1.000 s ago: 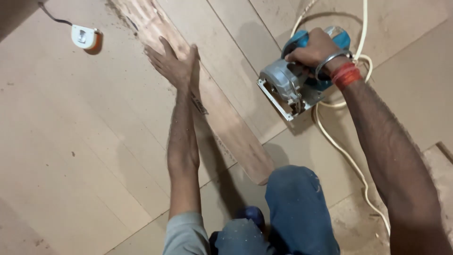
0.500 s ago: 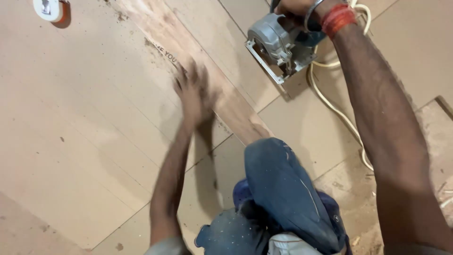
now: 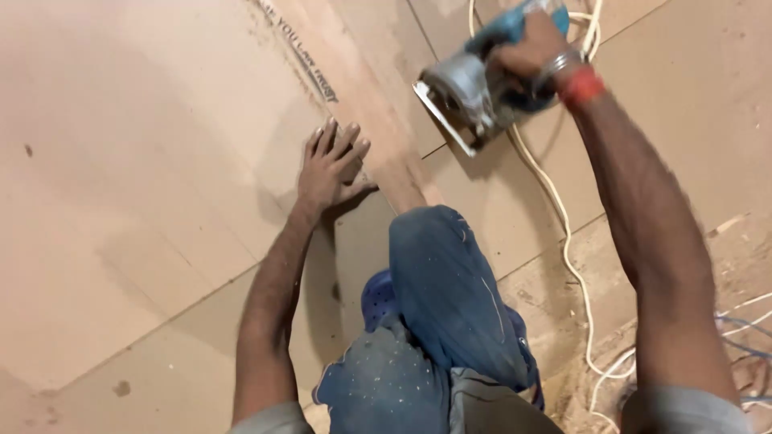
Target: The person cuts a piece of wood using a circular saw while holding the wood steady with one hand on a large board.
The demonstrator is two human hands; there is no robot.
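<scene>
My left hand (image 3: 330, 165) lies flat, fingers together, on a large plywood sheet (image 3: 137, 145) beside a long narrow wood strip (image 3: 362, 96) that runs diagonally up the floor. My right hand (image 3: 531, 50) grips the handle of a blue and silver circular saw (image 3: 474, 88), lifted at the upper right, just right of the strip. A red band and a metal bangle sit on that wrist. My knee in dusty blue jeans (image 3: 442, 273) kneels at the strip's near end.
A white power cord (image 3: 563, 233) trails from the saw down the right side, with blue and white wires (image 3: 740, 321) at the right edge. A blue sandal (image 3: 376, 297) shows under my knee. More plywood sheets cover the floor all around.
My left hand has slid back along the strip toward my knee. The saw has stayed in my right hand. A white socket seen at the upper left has left the view.
</scene>
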